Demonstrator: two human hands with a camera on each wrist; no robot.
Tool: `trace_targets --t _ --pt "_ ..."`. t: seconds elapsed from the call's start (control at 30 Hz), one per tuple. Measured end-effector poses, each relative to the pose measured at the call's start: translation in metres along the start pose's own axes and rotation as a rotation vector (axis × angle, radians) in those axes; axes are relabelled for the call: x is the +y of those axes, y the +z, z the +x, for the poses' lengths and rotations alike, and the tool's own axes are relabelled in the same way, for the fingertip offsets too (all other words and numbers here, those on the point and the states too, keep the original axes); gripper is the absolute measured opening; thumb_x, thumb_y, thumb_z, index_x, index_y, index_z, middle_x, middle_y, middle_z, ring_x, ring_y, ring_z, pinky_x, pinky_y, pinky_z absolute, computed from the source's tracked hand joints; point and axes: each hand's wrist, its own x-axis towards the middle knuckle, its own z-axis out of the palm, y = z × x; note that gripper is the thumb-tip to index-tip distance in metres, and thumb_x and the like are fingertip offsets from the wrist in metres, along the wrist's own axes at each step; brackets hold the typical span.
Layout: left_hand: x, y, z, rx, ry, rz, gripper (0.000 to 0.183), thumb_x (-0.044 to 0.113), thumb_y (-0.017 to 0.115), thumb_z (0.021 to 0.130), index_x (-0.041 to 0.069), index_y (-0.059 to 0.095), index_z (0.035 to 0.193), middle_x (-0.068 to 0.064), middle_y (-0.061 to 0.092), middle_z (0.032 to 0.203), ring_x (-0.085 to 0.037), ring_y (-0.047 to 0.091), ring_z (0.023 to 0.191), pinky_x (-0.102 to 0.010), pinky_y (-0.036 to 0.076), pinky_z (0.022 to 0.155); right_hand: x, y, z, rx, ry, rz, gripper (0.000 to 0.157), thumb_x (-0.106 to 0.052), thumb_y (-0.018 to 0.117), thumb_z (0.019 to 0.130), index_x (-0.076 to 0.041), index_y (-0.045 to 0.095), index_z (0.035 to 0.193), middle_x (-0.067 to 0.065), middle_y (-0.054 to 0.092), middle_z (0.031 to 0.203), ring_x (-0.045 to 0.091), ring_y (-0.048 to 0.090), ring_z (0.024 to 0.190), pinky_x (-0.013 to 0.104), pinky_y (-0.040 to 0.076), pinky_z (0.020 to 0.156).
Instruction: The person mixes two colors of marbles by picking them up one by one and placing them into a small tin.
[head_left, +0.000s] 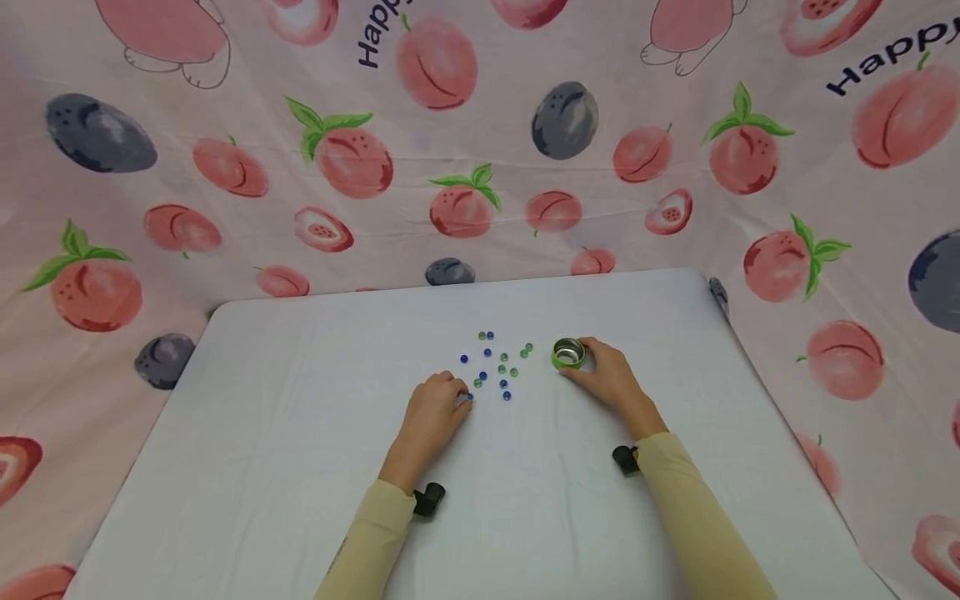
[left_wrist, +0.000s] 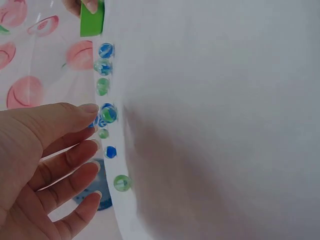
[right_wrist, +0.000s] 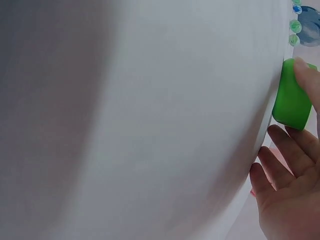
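A person in pale yellow sleeves (head_left: 375,525) works with bare hands over a white bench (head_left: 300,467), where 14 small glass marbles (head_left: 504,357) show, 7 blue and 7 green, most of them scattered between the 2 hands. The left grip (head_left: 429,417), at the near left edge of the scatter, has its thumb and forefinger on either side of 1 blue marble (head_left: 470,397); whether the 2 tips pinch it cannot be told. The other 3 fingers are loosely bent and slightly apart in the left wrist view. To the right of the marbles, the right grip (head_left: 611,383) pinches a round green cup (right_wrist: 292,100) with a shiny silver-coloured inside, thumb toward its near side and fingers toward its far side. The cup is upright, its open mouth facing up, with 2 green marbles (head_left: 524,354) near its left side. A black wrist camera (head_left: 430,500) sits at each cuff. Beyond the bench's far edge hangs a pale pink cloth (head_left: 405,242) printed with red and dark blue fruit and the word "Happy."
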Motion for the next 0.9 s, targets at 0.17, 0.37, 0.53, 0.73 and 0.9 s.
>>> trace_targets --t 0.17,0.37,0.53,0.73,0.9 --pt "0.008 -0.001 0.008 -0.018 -0.007 0.003 0.01 0.011 0.082 0.093 0.004 0.08 0.1 -0.008 0.071 0.097 -0.024 0.066 0.089 -0.042 0.056 0.08 0.001 -0.001 0.0 0.002 0.002 -0.01 0.065 -0.028 0.083 0.093 0.006 0.057 0.142 0.026 0.065 0.138 0.043 0.06 0.132 0.056 0.047 0.112" --pt "0.018 -0.003 0.018 -0.019 0.01 -0.007 0.012 0.014 0.081 0.094 0.005 0.08 0.102 -0.008 0.072 0.1 -0.026 0.068 0.093 -0.043 0.056 0.082 0.001 -0.001 -0.002 0.002 0.001 -0.006 0.064 -0.028 0.084 0.092 0.005 0.058 0.141 0.025 0.066 0.137 0.042 0.061 0.131 0.056 0.047 0.112" --pt "0.026 -0.002 0.026 -0.027 0.021 -0.056 0.014 0.016 0.08 0.095 0.005 0.079 0.104 -0.008 0.072 0.102 -0.024 0.067 0.095 -0.041 0.057 0.085 0.0 -0.001 -0.002 0.002 -0.004 -0.01 0.062 -0.028 0.083 0.093 0.005 0.058 0.14 0.025 0.067 0.136 0.042 0.062 0.129 0.056 0.048 0.111" --pt "0.034 0.002 0.034 -0.026 -0.003 -0.186 0.016 0.016 0.079 0.096 0.004 0.079 0.107 -0.008 0.072 0.103 -0.023 0.065 0.092 -0.038 0.057 0.083 -0.001 -0.001 -0.002 -0.005 0.001 -0.015 0.064 -0.029 0.083 0.093 0.005 0.058 0.141 0.025 0.066 0.136 0.043 0.062 0.129 0.056 0.048 0.111" --pt "0.039 0.007 0.04 -0.004 -0.017 -0.297 0.016 0.016 0.078 0.097 0.004 0.078 0.108 -0.008 0.072 0.106 -0.025 0.067 0.097 -0.038 0.058 0.084 -0.001 -0.001 -0.003 -0.008 0.01 -0.031 0.065 -0.03 0.082 0.094 0.005 0.057 0.142 0.025 0.066 0.138 0.043 0.061 0.131 0.056 0.047 0.112"
